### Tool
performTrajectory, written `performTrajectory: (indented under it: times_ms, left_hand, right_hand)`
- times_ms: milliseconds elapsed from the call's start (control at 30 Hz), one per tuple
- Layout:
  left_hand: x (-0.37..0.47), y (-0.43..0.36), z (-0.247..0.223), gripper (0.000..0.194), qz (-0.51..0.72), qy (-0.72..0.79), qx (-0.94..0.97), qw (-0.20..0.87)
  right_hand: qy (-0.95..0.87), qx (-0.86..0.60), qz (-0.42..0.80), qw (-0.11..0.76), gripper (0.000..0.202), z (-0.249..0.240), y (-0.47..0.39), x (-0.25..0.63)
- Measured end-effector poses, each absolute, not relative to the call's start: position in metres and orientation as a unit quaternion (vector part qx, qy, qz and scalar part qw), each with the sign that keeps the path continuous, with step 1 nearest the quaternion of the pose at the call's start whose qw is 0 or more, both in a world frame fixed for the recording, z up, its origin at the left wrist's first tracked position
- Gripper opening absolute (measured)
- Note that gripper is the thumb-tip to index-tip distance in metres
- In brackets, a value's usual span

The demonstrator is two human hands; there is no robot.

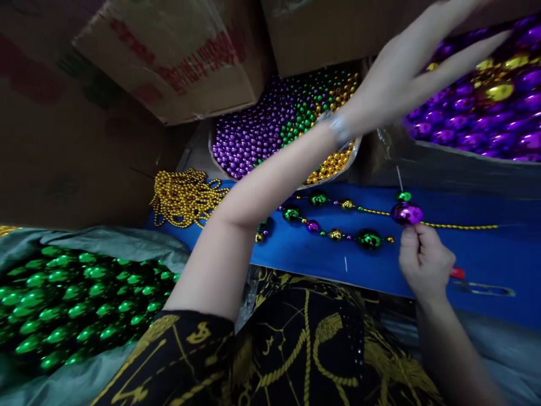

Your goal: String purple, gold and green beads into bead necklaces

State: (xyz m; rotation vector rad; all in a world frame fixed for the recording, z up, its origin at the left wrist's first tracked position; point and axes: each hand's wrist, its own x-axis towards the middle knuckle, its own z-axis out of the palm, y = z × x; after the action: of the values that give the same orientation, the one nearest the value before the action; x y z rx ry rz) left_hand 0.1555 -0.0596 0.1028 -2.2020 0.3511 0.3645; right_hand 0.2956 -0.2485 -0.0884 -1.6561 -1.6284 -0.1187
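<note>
My left hand [406, 82] stretches across to the upper right, fingers apart, above the box of large purple beads [460, 121]. Its fingertips run past the top edge of the view, and nothing shows in it. Low on the right, my right hand [425, 259] pinches a large shiny purple bead [406, 213] from below. A small green bead [404, 196] sits over that bead, with a pale string end [399, 178] sticking up. Beside them on the blue table [296, 254] lies a bead strand with green beads [369, 239] and smaller gold and purple ones.
A bin of small purple, green and gold beads [249, 146] stands behind the table. Gold bead chains [181, 194] lie in a heap at left. Green beads [84, 299] fill a cloth-lined container. Snips [484, 288] lie near my right wrist. Cardboard boxes [181, 56] rise behind.
</note>
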Motion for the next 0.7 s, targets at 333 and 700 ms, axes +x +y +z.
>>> performTrajectory:
  times_ms: [333, 700]
  left_hand:
    - [0.137, -0.170, -0.051, 0.033, 0.450, 0.225, 0.489, 0.712]
    - [0.199, -0.156, -0.093, 0.036, 0.432, 0.214, 0.443, 0.756]
  right_hand:
    - [-0.650, -0.661, 0.039, 0.373, 0.031, -0.101, -0.252, 0.297]
    - [-0.488, -0.678, 0.188, 0.516, 0.033, -0.142, -0.239, 0.322]
